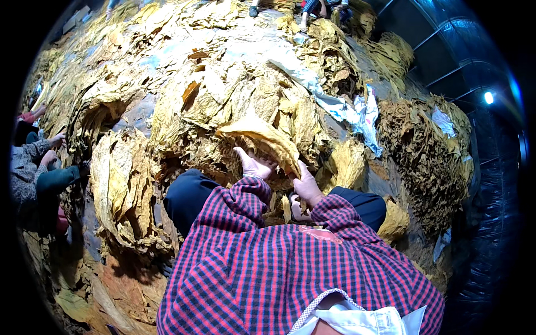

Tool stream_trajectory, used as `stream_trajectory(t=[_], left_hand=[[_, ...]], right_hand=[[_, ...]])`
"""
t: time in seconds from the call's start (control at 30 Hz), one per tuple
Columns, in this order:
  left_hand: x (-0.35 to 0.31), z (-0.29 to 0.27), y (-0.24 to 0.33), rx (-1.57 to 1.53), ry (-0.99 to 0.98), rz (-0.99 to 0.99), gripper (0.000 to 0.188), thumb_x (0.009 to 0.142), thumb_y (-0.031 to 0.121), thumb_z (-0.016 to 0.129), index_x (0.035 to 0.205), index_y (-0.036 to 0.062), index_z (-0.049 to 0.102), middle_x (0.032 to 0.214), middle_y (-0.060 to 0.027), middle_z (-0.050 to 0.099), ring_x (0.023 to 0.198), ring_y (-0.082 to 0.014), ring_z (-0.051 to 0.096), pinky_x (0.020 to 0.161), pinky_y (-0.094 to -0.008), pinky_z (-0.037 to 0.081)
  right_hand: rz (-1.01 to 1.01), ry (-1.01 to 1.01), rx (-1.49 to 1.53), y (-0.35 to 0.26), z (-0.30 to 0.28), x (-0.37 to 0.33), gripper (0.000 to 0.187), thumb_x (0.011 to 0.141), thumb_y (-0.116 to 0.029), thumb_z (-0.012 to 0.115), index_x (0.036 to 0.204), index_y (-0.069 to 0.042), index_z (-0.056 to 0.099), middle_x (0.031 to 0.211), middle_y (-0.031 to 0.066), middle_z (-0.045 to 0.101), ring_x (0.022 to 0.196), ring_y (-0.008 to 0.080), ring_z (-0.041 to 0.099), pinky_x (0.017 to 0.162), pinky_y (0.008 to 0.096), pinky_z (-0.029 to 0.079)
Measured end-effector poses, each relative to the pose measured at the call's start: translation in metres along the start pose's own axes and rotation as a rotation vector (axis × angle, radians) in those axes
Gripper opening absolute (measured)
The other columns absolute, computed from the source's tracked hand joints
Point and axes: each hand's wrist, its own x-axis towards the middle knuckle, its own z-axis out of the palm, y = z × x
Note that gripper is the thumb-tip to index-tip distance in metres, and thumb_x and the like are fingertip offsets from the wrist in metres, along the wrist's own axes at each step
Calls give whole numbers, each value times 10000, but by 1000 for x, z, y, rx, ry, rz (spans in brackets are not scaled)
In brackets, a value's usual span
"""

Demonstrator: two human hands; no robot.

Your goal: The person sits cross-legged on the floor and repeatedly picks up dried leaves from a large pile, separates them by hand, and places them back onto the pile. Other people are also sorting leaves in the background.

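Observation:
A long dried yellow-brown leaf (262, 134), like tobacco, arches in front of my knees. My right hand (307, 187) is closed on its right, lower end, thumb along the edge. Beneath the leaf's left part is my left hand (255, 166), thumb stretched out and palm turned up; its fingertips are partly hidden, and I cannot tell whether they touch the leaf. Just beyond lies a big heap of similar dried leaves (245, 95). A darker orange-brown leaf (190, 92) rests on that heap.
A leaf bundle (123, 190) stands left of my knee; another pile (427, 162) is at the right. Crumpled pale plastic sheeting (357, 114) lies beyond my right hand. At the left edge sits a person in a grey sleeve (28, 162). Other people's legs (307, 14) show at the far side.

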Motion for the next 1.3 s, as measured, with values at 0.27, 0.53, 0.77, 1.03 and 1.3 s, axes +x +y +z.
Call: stream_trajectory(t=[0.27, 0.53, 0.77, 1.03, 1.3], left_hand=[[30, -20, -9, 348, 172, -44, 347, 779, 296, 629, 1023, 64, 544, 977, -126, 605, 918, -305, 581, 852, -464, 452], [49, -41, -13, 724, 139, -28, 439, 749, 335, 675, 995, -14, 573, 911, -128, 621, 806, -261, 616, 654, -407, 521], [69, -32, -11, 986, 82, -104, 614, 807, 535, 506, 1100, -4, 501, 993, -129, 594, 746, -219, 581, 637, -344, 503], [116, -126, 34, 979, 199, -180, 409, 881, 449, 400, 1051, 90, 498, 1087, -56, 575, 705, -175, 548, 596, -261, 466], [89, -104, 33, 1341, 293, -164, 368, 879, 401, 407, 1051, 89, 497, 1037, -62, 581, 699, -180, 554, 582, -276, 469]], right_hand=[[-127, -274, -256, -30, -15, -16, 647, 810, -292, 564, 1266, 65, 274, 974, 309, 546, 870, 416, 562, 754, 414, 464], [476, -429, 591, -16, -35, -28, 521, 897, -486, 395, 1200, -74, 490, 1043, 30, 566, 809, 121, 529, 634, 274, 451], [287, -137, 470, -17, -118, -76, 351, 856, -342, 552, 882, 7, 590, 696, 7, 516, 617, 69, 416, 531, 265, 379], [313, 914, 751, 6, -326, -287, 276, 855, -308, 549, 995, -70, 561, 701, -13, 541, 383, 20, 339, 311, 144, 324], [707, 1480, 33, 70, -439, -520, 508, 900, -350, 468, 1273, -20, 366, 984, 105, 548, 565, 75, 466, 413, 168, 378]])
